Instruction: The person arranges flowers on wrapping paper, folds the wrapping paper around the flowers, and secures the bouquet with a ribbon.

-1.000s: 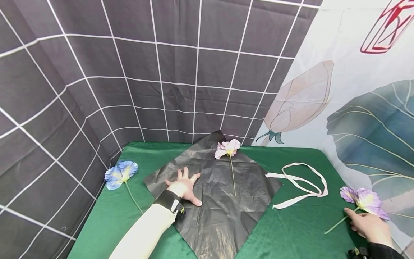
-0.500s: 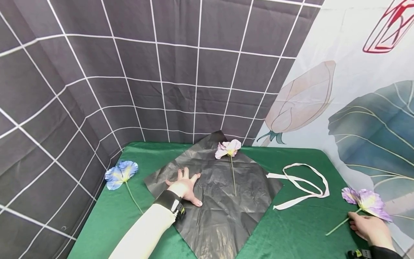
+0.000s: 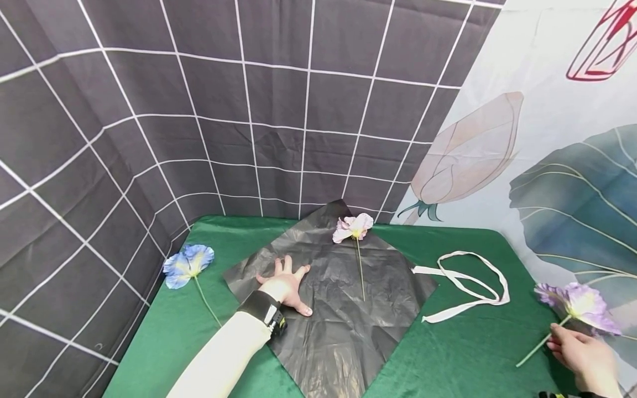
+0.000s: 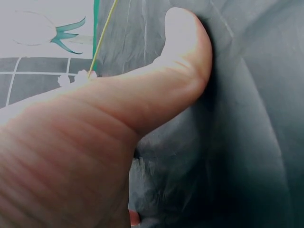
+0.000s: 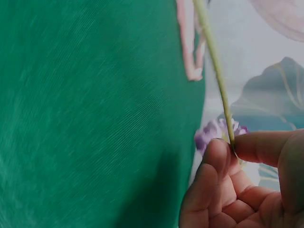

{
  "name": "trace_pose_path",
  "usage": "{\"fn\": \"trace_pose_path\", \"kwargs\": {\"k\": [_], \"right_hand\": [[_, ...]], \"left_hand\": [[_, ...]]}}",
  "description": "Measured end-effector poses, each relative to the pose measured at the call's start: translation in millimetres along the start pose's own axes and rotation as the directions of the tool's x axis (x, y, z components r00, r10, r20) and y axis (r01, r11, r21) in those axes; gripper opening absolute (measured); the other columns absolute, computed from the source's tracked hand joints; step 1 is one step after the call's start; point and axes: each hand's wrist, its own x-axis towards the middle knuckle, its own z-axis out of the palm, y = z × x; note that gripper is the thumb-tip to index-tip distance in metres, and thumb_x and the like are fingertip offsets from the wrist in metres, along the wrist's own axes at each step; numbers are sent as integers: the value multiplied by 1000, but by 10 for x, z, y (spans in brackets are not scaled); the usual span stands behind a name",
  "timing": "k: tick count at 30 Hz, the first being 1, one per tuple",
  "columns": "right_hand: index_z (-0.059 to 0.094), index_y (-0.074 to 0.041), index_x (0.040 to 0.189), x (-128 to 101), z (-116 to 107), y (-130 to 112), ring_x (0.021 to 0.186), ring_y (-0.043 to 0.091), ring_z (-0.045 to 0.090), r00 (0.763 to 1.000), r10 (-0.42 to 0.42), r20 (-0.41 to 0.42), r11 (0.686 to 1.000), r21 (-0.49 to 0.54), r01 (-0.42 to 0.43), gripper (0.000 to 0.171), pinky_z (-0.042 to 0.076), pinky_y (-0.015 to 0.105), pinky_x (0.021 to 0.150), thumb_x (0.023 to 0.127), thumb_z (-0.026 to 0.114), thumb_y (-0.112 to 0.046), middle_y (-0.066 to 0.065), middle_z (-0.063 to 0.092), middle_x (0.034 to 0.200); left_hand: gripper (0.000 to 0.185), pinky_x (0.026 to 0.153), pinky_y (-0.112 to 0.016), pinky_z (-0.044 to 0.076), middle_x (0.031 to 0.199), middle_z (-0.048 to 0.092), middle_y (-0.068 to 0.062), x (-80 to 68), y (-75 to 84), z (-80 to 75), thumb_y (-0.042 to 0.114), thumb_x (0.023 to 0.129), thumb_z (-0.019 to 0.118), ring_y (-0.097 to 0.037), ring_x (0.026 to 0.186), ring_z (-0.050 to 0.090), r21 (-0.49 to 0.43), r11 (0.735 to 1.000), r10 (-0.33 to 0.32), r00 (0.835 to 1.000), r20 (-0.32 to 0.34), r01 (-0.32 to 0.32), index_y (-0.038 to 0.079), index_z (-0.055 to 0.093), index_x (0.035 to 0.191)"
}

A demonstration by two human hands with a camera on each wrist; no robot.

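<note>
My left hand [image 3: 285, 286] lies with spread fingers on a sheet of black wrapping paper [image 3: 338, 331], set as a diamond on the table. In the left wrist view the thumb [image 4: 183, 61] presses against the creased paper. A pink artificial flower [image 3: 354, 228] rests on the paper's upper part, stem toward me. At the far right my right hand [image 3: 582, 354] pinches the stem of a purple artificial flower [image 3: 584, 307]. The right wrist view shows that green stem [image 5: 219, 80] between thumb and fingertips, with part of the bloom hidden behind the fingers.
A blue artificial flower [image 3: 188, 266] lies on the green tablecloth [image 3: 159, 342] at the left. A loosely looped white ribbon [image 3: 475, 301] lies right of the paper. A dark gridded curtain [image 3: 269, 110] stands behind the table, with a painted white cloth [image 3: 537, 55] at the right.
My right hand has shifted slightly right with the purple flower, which tilts a little differently. The left hand stays in place on the paper. The view itself has shifted slightly.
</note>
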Motion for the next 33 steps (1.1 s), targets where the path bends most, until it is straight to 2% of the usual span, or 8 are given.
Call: {"fn": "trace_pose_path", "kwargs": {"k": [6, 12, 15, 20, 22, 24, 28, 33], "right_hand": [[63, -34, 63, -206, 69, -189, 54, -4, 62, 996, -80, -44, 979, 187, 86, 41, 53, 15, 53, 102, 53, -34, -22, 62, 58], [65, -37, 66, -411, 263, -461, 50, -5, 61, 972, -122, -199, 951, 258, 172, 34, 50, 12, 50, 99, 61, -32, -22, 62, 54], [67, -35, 71, -484, 393, -597, 51, -5, 62, 957, -190, -221, 921, 297, 252, 28, 50, 11, 50, 98, 65, -28, -21, 64, 56], [70, -31, 84, -573, 706, -807, 56, -7, 62, 915, -351, -198, 906, 177, 385, 15, 49, 9, 54, 98, 66, -29, -23, 65, 61], [72, -24, 92, -618, 876, -897, 57, -9, 61, 885, -422, -195, 899, 39, 437, 15, 48, 10, 55, 99, 64, -35, -27, 63, 62], [74, -17, 101, -666, 1064, -994, 59, -10, 60, 849, -499, -176, 867, -91, 491, 26, 45, 12, 54, 99, 63, -41, -29, 62, 63], [75, -10, 108, -749, 1478, -1155, 62, -10, 60, 751, -657, -64, 742, -229, 630, 36, 44, 15, 56, 100, 61, -42, -17, 68, 69], [77, -14, 102, -859, 2038, -1351, 61, -2, 58, 632, -771, 71, 600, -248, 760, 28, 43, 20, 56, 99, 64, -39, -1, 71, 73]], "left_hand": [[119, 99, -89, 24, 169, 7, -19, -3, -8, -7, 63, 59, 90, -47, 156, 7, -8, 1000, -3, 1000, 1, 3, 37, 28, 158], [120, 99, -89, 24, 169, 6, -19, 12, -11, 9, 64, 59, 90, -47, 156, 6, -9, 1000, -1, 1000, 4, 1, 38, 27, 158], [120, 99, -89, 24, 169, 7, -19, 8, -16, 20, 64, 59, 90, -47, 156, 7, -3, 1000, 0, 1000, 2, 0, 37, 28, 158], [119, 99, -89, 24, 168, 8, -19, -6, -27, 8, 63, 59, 90, -47, 155, 8, -9, 1000, 2, 1000, -7, -2, 37, 29, 158], [119, 99, -89, 24, 168, 8, -19, -5, -32, 3, 63, 59, 90, -47, 155, 8, -14, 1000, 1, 1000, -7, -1, 37, 30, 158], [119, 99, -89, 24, 168, 8, -19, -1, -34, 0, 63, 59, 90, -47, 155, 8, -13, 1000, -1, 1000, -9, 1, 37, 30, 158], [120, 100, -88, 24, 168, 7, -19, 4, -24, -5, 64, 59, 90, -46, 156, 6, -5, 1000, -2, 1000, -1, 2, 38, 27, 158], [120, 101, -87, 24, 169, 5, -17, 3, -3, 6, 65, 60, 89, -45, 157, 5, 1, 1000, -9, 1000, 18, 9, 40, 25, 159]]}}
